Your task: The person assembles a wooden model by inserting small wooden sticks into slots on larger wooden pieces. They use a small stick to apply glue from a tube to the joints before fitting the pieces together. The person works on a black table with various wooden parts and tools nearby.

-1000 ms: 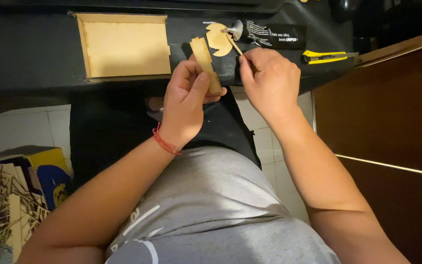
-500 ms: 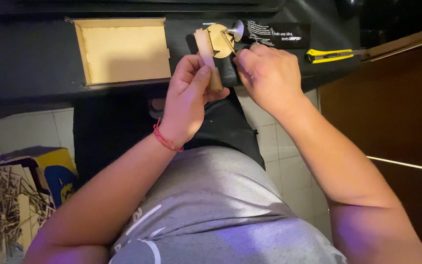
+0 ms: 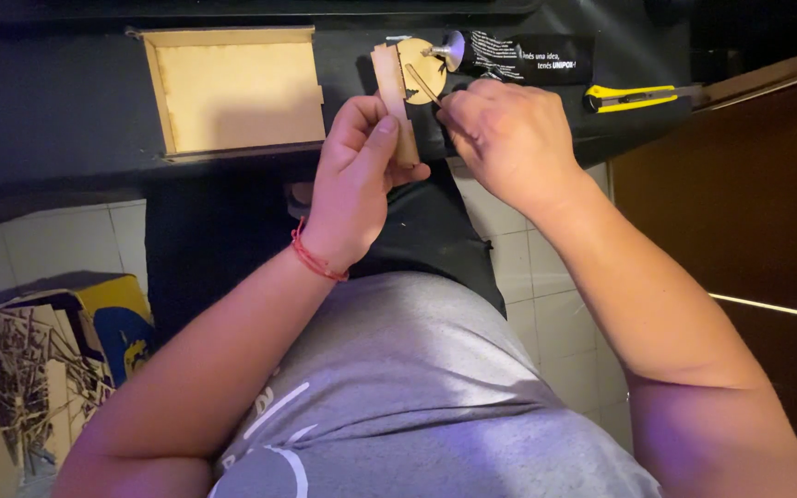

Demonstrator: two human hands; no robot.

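Work surface: dark table (image 3: 66,120), its edge running across the top of the view above a tiled floor.
Tray: shallow pale wooden box (image 3: 237,88) lying flat on the table, well left of the hands, untouched.
Scrap box: open carton (image 3: 29,369) on the floor at lower left, full of thin offcuts.
Tube: black adhesive tube (image 3: 518,53) with a grey nozzle, lying on the table just behind the hands.
Knife: yellow-and-black utility knife (image 3: 634,95) on the table, to the right of the tube, apart from both hands.
Left hand: left hand (image 3: 352,189) closed around the slat, thumb pressed along its face; a red cord at the wrist.
Right hand: right hand (image 3: 509,138) with fingers drawn together, pinching a thin stick (image 3: 423,85) whose tip rests against the disc.
Workpiece: narrow wooden slat (image 3: 396,106) held upright above the table edge, with a round slotted wooden disc (image 3: 422,69) at its upper end.
Handling judgement: thin cut sheet wood, light and stiff, likely brittle at the slot. Best held by the slat's flat faces, low down, clear of the disc.
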